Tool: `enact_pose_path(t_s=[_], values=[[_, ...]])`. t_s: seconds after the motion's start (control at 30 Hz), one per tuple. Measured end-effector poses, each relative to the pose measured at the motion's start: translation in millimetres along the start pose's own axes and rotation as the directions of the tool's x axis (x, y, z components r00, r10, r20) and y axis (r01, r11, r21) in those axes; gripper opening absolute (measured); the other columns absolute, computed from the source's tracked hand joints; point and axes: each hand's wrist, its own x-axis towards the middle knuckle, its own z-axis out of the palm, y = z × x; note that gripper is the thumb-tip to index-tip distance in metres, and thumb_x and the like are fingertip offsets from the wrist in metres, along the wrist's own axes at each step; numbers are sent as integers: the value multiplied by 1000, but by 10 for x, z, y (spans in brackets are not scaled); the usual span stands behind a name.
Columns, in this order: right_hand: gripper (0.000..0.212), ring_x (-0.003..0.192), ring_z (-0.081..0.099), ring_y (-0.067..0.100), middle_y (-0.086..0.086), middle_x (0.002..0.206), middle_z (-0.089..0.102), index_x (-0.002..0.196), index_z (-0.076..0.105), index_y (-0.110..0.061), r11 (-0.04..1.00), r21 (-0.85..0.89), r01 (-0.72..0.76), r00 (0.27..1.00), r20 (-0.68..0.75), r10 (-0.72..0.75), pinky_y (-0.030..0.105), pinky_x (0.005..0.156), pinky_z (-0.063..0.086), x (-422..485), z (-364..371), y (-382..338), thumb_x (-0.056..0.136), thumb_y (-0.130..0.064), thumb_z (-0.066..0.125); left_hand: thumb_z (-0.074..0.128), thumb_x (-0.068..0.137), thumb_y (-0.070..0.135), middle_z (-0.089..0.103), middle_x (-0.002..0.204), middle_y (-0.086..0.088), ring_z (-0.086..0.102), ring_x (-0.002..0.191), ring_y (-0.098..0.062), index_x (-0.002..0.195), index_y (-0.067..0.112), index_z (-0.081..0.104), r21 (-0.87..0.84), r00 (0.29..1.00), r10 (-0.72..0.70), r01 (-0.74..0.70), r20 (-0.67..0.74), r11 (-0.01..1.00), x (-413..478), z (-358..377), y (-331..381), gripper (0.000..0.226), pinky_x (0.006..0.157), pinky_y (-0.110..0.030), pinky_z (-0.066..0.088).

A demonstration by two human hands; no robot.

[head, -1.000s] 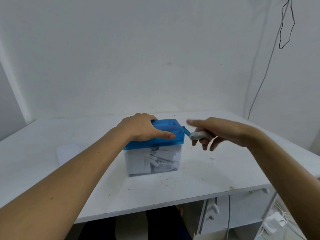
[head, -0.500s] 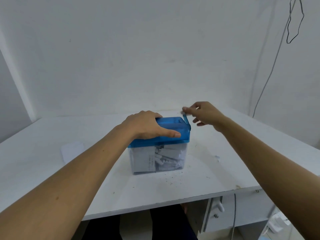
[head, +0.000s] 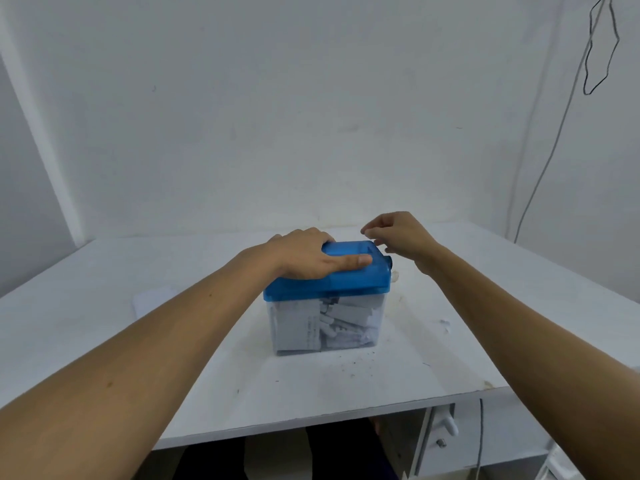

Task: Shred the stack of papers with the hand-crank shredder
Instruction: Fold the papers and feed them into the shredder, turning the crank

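Observation:
The hand-crank shredder stands mid-table, a blue lid (head: 360,278) on a clear bin (head: 325,327) holding white paper strips. My left hand (head: 308,258) grips the lid from the left, fingers curled over its far edge and thumb lying along the top. My right hand (head: 398,237) is at the lid's back right corner, just above the dark crank hub (head: 388,261), fingers curled; the crank handle is hidden under it. A white sheet of paper (head: 152,299) lies flat on the table to the left of the shredder.
The white table (head: 311,393) has dark specks and small paper scraps (head: 445,323) near the bin. A white wall rises close behind. A black cable (head: 540,188) hangs at the right. A drawer unit (head: 446,434) sits under the table's right side.
My right hand has swung the crank from the near side, up over the top, toward the back of the shredder. My left hand has stayed on the lid.

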Motion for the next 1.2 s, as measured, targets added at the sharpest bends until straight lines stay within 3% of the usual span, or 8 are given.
enact_pose_path(t_s=[0.1,0.17,0.27,0.37,0.53,0.7,0.9,1.2], values=[[15,92,61,11,-4,97,70,92,75,-21,997,-50,65,998,23,-64,22,72,47,14,25,-211,91,-13,61,24,64,102,39,156,9,39,143,-20,150,29,41,-80,1000,10,-12,-28,997,-40,-42,-3,114,117,-49,29],[16,92,62,12,-6,93,69,91,74,-22,988,-101,113,993,30,-111,21,69,46,7,70,-357,90,-13,61,25,81,91,39,157,8,37,144,-20,149,28,44,-197,990,20,-47,-139,979,-42,-107,-32,95,119,-48,27],[25,91,65,16,-6,98,69,97,74,-23,924,-298,240,971,80,-226,17,67,48,-29,206,-618,92,-10,53,37,108,26,51,148,4,49,135,-16,137,24,59,-275,912,26,-150,-410,950,-81,-294,-183,36,114,-33,35],[26,90,64,11,-6,102,69,96,73,-25,852,-409,327,945,150,-291,24,75,53,-81,395,-895,90,-13,51,37,97,-7,60,137,4,66,110,-9,129,22,64,-372,825,-85,-157,-559,915,-222,-475,-501,50,103,-30,49],[17,94,59,14,-9,102,56,95,70,-26,718,-481,503,861,200,-468,32,82,50,-267,848,-1421,92,-22,53,29,92,-13,59,129,4,70,89,-5,117,19,57,-506,783,-269,-66,-561,860,-560,-503,-1193,50,91,-45,56],[17,97,54,15,-4,105,55,101,69,-23,675,-373,636,771,296,-563,30,80,45,-521,1493,-1700,93,-26,55,33,94,-12,59,134,-6,69,100,-18,117,15,46,-582,764,-406,49,-502,812,-849,-255,-1864,38,74,-26,50],[33,104,61,29,8,121,59,113,63,-13,768,-425,479,846,456,-275,38,87,52,-584,2337,-1491,93,-39,58,36,99,-7,54,143,-6,61,119,-22,120,13,38,-634,728,-545,196,-417,748,-1038,146,-2331,29,69,-21,43],[89,124,46,28,6,134,48,136,42,-14,798,-527,293,910,410,-63,42,95,43,-740,2954,-886,77,-80,53,49,93,-1,40,151,-2,42,139,-24,137,15,29,-666,759,-551,215,-346,714,-1166,716,-2538,51,101,-27,34]])
